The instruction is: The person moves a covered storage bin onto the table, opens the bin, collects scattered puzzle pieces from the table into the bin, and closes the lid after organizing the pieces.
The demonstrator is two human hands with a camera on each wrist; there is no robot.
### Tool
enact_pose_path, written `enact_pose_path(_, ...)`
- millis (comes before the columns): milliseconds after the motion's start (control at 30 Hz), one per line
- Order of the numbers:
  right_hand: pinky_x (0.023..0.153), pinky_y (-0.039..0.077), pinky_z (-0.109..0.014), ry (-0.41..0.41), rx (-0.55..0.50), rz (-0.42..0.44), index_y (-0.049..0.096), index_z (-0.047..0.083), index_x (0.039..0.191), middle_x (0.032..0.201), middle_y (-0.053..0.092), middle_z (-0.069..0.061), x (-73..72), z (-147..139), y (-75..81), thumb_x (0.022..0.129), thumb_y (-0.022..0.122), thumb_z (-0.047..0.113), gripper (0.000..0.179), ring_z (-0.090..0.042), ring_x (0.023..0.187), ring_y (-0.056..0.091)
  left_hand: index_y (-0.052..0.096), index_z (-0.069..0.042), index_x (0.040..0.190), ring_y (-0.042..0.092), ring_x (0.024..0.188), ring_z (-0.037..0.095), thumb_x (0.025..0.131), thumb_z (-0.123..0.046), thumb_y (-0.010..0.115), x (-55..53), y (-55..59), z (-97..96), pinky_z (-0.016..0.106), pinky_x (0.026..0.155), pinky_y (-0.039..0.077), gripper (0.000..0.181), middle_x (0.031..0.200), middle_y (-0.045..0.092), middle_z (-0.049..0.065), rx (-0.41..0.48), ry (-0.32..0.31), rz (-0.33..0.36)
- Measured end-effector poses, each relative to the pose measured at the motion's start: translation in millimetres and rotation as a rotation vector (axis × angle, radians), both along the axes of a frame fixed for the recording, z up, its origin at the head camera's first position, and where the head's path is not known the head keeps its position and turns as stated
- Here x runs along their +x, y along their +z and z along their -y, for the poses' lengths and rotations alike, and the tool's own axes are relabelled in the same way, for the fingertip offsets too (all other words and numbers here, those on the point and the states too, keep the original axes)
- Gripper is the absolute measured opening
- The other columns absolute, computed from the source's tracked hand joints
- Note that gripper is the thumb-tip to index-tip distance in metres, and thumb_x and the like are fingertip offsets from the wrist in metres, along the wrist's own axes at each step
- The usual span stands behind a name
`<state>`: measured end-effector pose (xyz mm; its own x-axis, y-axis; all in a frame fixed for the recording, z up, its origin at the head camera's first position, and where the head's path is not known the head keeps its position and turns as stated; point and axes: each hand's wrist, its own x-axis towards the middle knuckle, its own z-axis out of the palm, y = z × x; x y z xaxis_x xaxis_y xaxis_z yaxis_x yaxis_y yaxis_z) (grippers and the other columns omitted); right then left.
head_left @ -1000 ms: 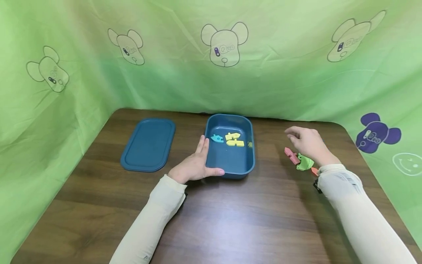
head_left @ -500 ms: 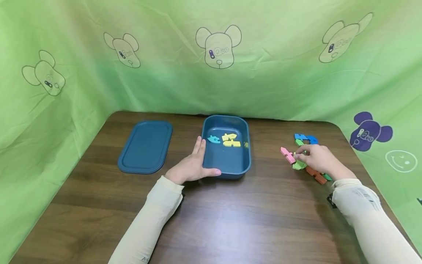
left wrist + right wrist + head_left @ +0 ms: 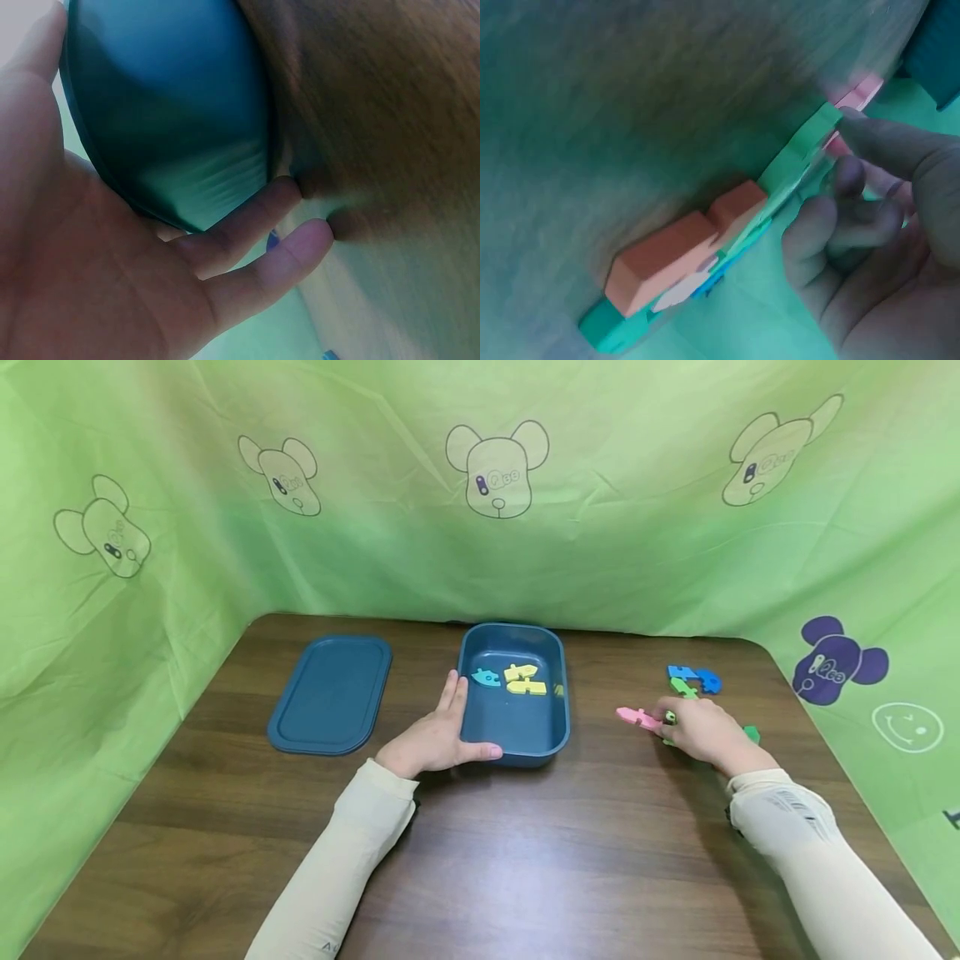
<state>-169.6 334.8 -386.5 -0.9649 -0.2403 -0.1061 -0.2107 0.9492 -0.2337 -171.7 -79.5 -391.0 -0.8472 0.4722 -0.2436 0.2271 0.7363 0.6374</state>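
Straight-fingered left hand [image 3: 438, 735] touches blue box [image 3: 510, 727] (three pieces [image 3: 527, 687] inside) near surface's far edge [image 3: 622, 642] as right hand [image 3: 705, 731] pinches pink piece [image 3: 634, 717].

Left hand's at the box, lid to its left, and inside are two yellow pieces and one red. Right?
Not quite: the head view shows the third piece is teal, not red. The left hand at the box, lid to its left and two yellow pieces are correct.

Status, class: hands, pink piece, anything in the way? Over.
Left hand against blue container. Right hand at pink notched piece, grip unclear. Piece outside container. Green piece close by, may snag; lid aside.
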Motion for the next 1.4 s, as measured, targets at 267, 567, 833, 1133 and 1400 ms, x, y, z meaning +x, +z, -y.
enact_pose_path(267, 0.059, 0.042, -0.042, 0.004, 0.003, 0.005, 0.066, 0.007, 0.1, 0.068, 0.055, 0.002, 0.2, 0.6, -1.4, 0.091, 0.072, 0.016, 0.014, -0.025, 0.066, 0.051, -0.012, -0.014, 0.161, 0.043, 0.137, 0.04, 0.084, -0.069, 0.069, 0.2, 0.7, -0.5, 0.045, 0.108, 0.04, 0.125, 0.163, -0.029, -0.004, -0.008, -0.005, 0.008)
enact_pose_path(567, 0.06, 0.041, -0.039, 0.034, 0.0, 0.007, 0.07, 0.01, 0.099, 0.07, 0.057, 0.004, -0.4, 1.5, -3.1, 0.092, 0.073, 0.022, 0.014, -0.021, 0.066, 0.049, -0.013, -0.013, 0.161, 0.042, 0.138, 0.04, 0.084, -0.068, 0.069, -0.3, 0.7, -0.4, 0.045, 0.108, 0.039, 0.125, 0.164, -0.029, -0.003, -0.006, -0.004, 0.001)
enact_pose_path(833, 0.055, 0.041, -0.039, 0.046, -0.034, -0.027, 0.071, 0.011, 0.104, 0.074, 0.061, 0.003, -0.6, 9.1, -3.0, 0.092, 0.072, 0.024, 0.017, -0.02, 0.066, 0.052, -0.012, -0.013, 0.161, 0.04, 0.139, 0.039, 0.084, -0.068, 0.069, -1.1, -0.7, 0.0, 0.045, 0.109, 0.038, 0.125, 0.163, -0.029, -0.004, -0.01, -0.007, -0.001)
enact_pose_path(1133, 0.054, 0.04, -0.035, 0.072, -0.09, -0.08, 0.07, 0.012, 0.103, 0.068, 0.057, 0.005, 1.4, 17.1, 0.0, 0.093, 0.073, 0.02, 0.014, -0.016, 0.061, 0.051, -0.012, -0.012, 0.161, 0.038, 0.141, 0.039, 0.084, -0.069, 0.069, -0.2, -0.4, 0.0, 0.044, 0.11, 0.038, 0.125, 0.165, -0.027, 0.001, -0.01, -0.012, -0.006)
enact_pose_path(1400, 0.052, 0.039, -0.034, 0.089, -0.136, -0.107, 0.069, 0.011, 0.103, 0.065, 0.054, 0.005, 0.3, 25.8, 5.8, 0.093, 0.073, 0.018, 0.013, -0.014, 0.057, 0.048, -0.012, -0.013, 0.161, 0.04, 0.139, 0.04, 0.085, -0.067, 0.069, -0.3, 0.2, 0.2, 0.045, 0.109, 0.039, 0.124, 0.164, -0.029, -0.002, -0.006, -0.009, -0.002)
